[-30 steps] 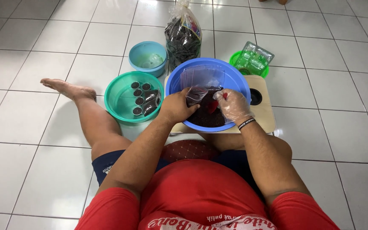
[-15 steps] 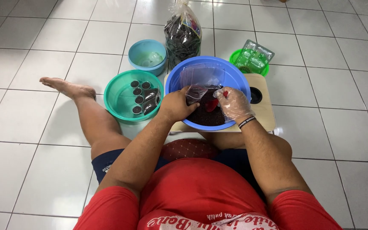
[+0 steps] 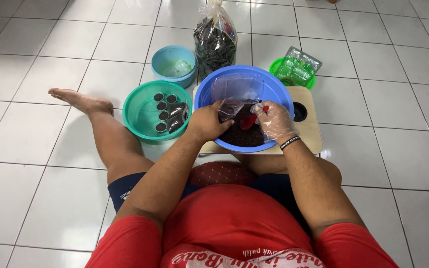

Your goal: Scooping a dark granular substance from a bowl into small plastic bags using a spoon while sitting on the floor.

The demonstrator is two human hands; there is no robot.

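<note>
basin [image 3: 209,89] on low table [image 3: 310,136] | bowl [image 3: 142,106] left | tied bag [image 3: 215,42] behind

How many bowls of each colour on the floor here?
Blue bowl, big, under both hands: 1
Light blue bowl: 1
Teal bowl: 1
Green bowl, partly hidden by a clear tray: 1
Total: 4

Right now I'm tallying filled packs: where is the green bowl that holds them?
In the head view, the green bowl sits on the floor, left of the blue basin, beside the left hand.
</note>
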